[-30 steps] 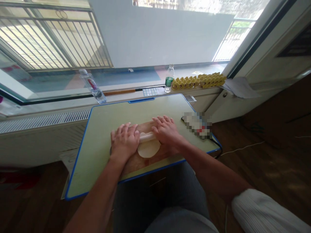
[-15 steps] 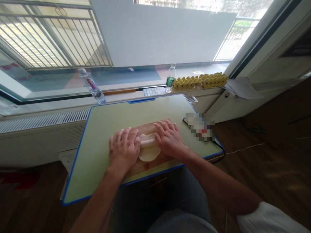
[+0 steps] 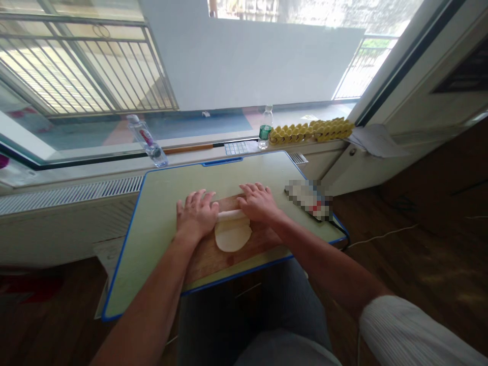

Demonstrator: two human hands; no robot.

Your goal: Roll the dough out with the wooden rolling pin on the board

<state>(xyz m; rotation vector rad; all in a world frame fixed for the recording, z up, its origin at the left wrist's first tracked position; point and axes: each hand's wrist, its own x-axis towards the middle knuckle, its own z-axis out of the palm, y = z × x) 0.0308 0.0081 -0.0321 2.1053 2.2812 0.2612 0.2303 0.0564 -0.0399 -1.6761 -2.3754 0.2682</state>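
Observation:
A pale rolling pin (image 3: 232, 216) lies across the far part of a flat, roughly round sheet of dough (image 3: 232, 237). Under the dough is a brown wooden board (image 3: 213, 262). My left hand (image 3: 197, 216) rests over the pin's left end, fingers stretched forward and apart, thumb towards the middle. Over the right end lies my right hand (image 3: 259, 203), its fingers also extended forward. Both palms press on the pin without wrapping round it, and they hide its ends. The dough's near edge bulges towards me.
The board sits on a light green table (image 3: 141, 254) with a blue rim. A blurred-out device (image 3: 308, 198) with a black cable lies at right. Along the windowsill stand two plastic bottles (image 3: 148, 141), a wooden stick (image 3: 190, 149) and yellow wavy trays (image 3: 310, 130).
Both hands and the rolling pin have moved forward, away from me, over the dough. More of the dough shows on the near side of the pin. The view has shifted slightly.

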